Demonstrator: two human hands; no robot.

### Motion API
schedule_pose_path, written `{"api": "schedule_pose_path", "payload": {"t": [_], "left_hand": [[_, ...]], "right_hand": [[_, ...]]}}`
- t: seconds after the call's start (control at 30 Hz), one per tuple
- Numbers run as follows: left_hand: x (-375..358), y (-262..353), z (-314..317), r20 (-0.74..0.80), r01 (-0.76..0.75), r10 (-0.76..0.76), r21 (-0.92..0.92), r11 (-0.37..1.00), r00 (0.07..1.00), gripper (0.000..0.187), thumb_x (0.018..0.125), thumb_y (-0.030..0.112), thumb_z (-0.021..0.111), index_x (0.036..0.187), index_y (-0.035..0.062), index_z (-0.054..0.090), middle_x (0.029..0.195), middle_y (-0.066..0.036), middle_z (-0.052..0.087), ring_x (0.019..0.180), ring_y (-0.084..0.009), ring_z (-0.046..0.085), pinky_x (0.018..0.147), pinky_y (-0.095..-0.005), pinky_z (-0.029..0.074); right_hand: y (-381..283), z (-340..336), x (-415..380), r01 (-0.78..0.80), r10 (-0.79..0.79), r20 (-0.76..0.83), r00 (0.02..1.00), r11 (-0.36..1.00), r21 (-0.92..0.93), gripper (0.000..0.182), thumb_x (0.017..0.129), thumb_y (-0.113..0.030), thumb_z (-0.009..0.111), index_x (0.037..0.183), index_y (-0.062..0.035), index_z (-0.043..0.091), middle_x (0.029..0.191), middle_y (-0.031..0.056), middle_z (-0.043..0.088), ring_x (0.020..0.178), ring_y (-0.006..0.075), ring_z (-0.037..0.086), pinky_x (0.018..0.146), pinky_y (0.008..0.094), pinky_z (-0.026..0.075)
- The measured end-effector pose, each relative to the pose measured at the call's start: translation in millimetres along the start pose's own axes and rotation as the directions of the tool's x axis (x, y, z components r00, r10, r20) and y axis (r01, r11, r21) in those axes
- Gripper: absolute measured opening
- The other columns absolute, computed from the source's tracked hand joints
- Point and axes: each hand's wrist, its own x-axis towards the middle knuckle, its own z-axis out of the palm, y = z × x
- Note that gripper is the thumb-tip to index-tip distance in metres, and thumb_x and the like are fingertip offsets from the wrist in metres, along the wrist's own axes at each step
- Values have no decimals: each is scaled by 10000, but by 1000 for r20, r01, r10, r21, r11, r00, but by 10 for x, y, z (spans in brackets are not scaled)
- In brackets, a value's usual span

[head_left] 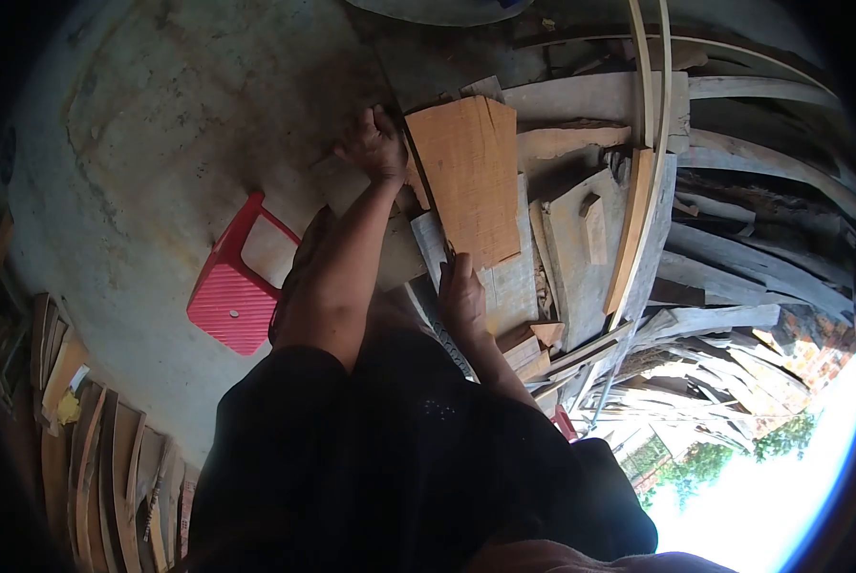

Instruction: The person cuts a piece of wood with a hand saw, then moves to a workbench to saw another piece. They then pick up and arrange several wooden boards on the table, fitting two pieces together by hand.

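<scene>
A flat brown wooden board (466, 181) lies over other timber in the upper middle, with a thin dark line along its left edge. Beside that edge, near the upper left corner, is my left hand (373, 148), its fingers bent but apart and nothing visible in them. My right hand (462, 298) is closed at the board's lower left corner, where the dark line ends. What its fingers hold is hidden. Pale grey planks (509, 291) show below the board.
A red plastic stool (232, 296) lies tipped on the concrete floor (160, 191) at the left. Long thin strips (631, 229) cross the timber at the right. Stacked planks (762, 258) fill the far right. More wood pieces (113, 458) stand at the lower left.
</scene>
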Motion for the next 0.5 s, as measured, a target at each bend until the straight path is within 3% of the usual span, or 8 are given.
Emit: {"api": "schedule_pose_path", "payload": {"t": [0.07,0.17,0.23,0.33,0.47,0.5], "left_hand": [[-40,-4,19,17,19,-19,4,1000,1000,113,895,267,562,857,172,611,795,-33,596,824,-253,579,736,-445,358],[-36,7,-20,26,-6,7,-17,1000,1000,114,893,267,566,847,170,603,797,-34,597,822,-257,578,726,-445,359],[-53,-11,-49,97,4,-6,19,1000,995,116,896,269,562,854,168,601,823,-34,595,829,-260,577,721,-443,361],[-37,-2,-14,21,8,-8,4,1000,1000,121,899,270,556,860,164,598,825,-34,590,840,-261,576,717,-443,363],[-50,20,-25,74,48,-51,40,998,996,118,901,268,555,869,161,594,826,-33,583,849,-254,574,712,-444,361],[-53,26,-33,20,30,-30,2,1000,999,153,904,278,545,836,148,589,806,-50,603,834,-290,584,709,-469,373]], "right_hand": [[410,88,-556,20,-20,-19,1000,1000,17,215,912,-117,526,1033,-32,371,827,266,592,728,481,599,591,547,478],[241,117,-89,36,-35,-29,999,998,47,200,917,-119,516,1029,-30,378,814,264,595,717,479,600,597,540,481],[-21,266,676,123,-121,-77,990,992,26,182,925,-103,524,977,-28,367,772,297,597,713,506,580,576,560,438],[-225,190,879,121,-122,-69,990,992,-26,181,925,-105,521,974,-25,367,735,308,589,698,504,583,571,558,443],[225,-25,-198,-15,15,-14,1000,1000,4,210,908,-74,547,989,-26,360,745,302,594,726,507,589,589,544,459],[385,-33,-445,72,-72,-53,996,997,-3,222,903,-58,554,991,-19,354,747,300,592,720,509,589,575,530,464]]}}
